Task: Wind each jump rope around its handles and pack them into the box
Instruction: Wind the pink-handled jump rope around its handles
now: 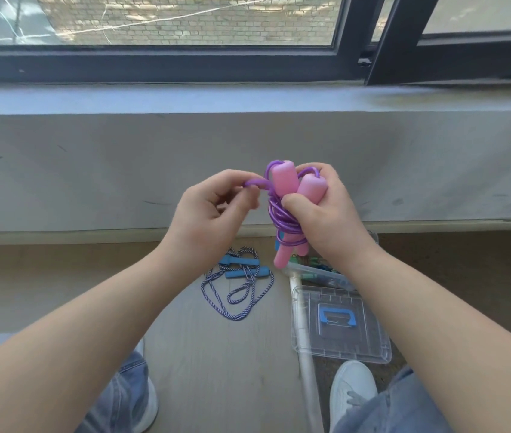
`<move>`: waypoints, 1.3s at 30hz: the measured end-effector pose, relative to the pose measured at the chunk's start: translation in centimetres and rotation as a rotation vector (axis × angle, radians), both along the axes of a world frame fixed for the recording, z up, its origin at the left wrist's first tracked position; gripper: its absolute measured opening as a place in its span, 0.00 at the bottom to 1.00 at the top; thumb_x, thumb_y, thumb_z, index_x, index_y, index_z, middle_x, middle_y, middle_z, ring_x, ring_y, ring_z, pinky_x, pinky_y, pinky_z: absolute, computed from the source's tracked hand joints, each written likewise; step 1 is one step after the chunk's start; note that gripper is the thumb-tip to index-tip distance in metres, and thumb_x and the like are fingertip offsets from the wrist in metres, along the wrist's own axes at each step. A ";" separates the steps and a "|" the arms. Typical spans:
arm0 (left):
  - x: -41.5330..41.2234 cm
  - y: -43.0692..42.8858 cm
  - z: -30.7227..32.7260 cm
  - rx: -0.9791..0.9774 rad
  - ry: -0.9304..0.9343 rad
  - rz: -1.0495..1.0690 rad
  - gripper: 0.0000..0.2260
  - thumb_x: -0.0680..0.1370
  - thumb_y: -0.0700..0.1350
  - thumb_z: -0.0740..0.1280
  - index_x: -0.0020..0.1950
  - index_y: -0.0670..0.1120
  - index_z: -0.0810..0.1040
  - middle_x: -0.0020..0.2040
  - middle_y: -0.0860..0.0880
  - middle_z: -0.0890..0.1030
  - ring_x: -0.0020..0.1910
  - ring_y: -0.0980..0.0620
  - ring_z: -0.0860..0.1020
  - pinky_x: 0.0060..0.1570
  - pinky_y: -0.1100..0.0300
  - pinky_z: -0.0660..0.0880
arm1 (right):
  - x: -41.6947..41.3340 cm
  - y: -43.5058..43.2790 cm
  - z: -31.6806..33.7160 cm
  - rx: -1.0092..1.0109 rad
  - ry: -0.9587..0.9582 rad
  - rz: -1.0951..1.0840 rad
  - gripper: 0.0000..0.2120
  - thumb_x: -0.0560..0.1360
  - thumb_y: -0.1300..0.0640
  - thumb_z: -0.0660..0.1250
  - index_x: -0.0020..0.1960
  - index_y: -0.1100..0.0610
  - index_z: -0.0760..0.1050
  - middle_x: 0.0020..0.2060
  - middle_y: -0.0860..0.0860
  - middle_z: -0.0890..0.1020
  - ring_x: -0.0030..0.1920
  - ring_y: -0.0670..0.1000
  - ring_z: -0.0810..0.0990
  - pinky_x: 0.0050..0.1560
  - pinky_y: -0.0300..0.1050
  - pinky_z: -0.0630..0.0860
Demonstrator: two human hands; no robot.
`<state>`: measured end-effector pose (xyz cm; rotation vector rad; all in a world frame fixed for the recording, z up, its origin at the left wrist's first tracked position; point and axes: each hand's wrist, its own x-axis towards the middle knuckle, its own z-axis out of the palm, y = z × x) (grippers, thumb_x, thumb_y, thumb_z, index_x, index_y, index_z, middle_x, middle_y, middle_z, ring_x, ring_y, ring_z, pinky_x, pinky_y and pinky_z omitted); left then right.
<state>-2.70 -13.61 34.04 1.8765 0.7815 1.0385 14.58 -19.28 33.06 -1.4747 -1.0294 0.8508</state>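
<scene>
- Your right hand [326, 214] grips the pink handles [282, 185], purple rope [279, 214] coiled round them;
- Your left hand [213, 210] pinches the rope's loose loop.

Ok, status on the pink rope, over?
Right hand grips pink handles, cord wound. Left hand pinches purple loop. Blue rope loose on floor. Box open.

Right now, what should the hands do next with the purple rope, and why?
Probably bring the last loop round the handles once more and tuck it in. The right hand grips both handles with most of the rope wound on, while the left hand pinches only a short loose loop.
</scene>
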 end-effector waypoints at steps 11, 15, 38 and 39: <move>0.6 -1.2 0.0 -0.260 -0.115 -0.027 0.13 0.76 0.35 0.71 0.58 0.47 0.79 0.53 0.48 0.85 0.49 0.49 0.85 0.52 0.55 0.81 | 0.1 0.5 -0.8 -0.042 0.022 0.017 0.14 0.67 0.58 0.66 0.52 0.55 0.72 0.38 0.49 0.77 0.34 0.48 0.75 0.35 0.47 0.75; 0.8 -1.2 0.3 -0.422 -0.254 0.064 0.06 0.73 0.41 0.74 0.49 0.43 0.84 0.50 0.51 0.86 0.43 0.55 0.83 0.45 0.60 0.80 | -0.2 0.5 -0.7 -0.008 0.117 0.042 0.15 0.68 0.58 0.70 0.54 0.56 0.73 0.42 0.52 0.78 0.37 0.48 0.77 0.38 0.45 0.77; 1.3 -0.2 1.0 -0.831 -0.517 0.035 0.13 0.70 0.44 0.74 0.52 0.47 0.78 0.43 0.42 0.80 0.31 0.55 0.73 0.35 0.64 0.75 | -0.2 0.7 -0.9 -0.011 0.516 0.158 0.27 0.73 0.57 0.72 0.65 0.71 0.69 0.43 0.61 0.78 0.36 0.59 0.78 0.31 0.46 0.78; 1.3 -0.1 1.0 -0.837 -0.498 0.047 0.10 0.72 0.43 0.73 0.51 0.47 0.78 0.41 0.45 0.81 0.31 0.56 0.73 0.34 0.64 0.75 | -0.1 0.7 -0.8 -0.005 0.510 0.149 0.27 0.73 0.57 0.72 0.65 0.71 0.69 0.43 0.61 0.78 0.38 0.59 0.78 0.34 0.49 0.78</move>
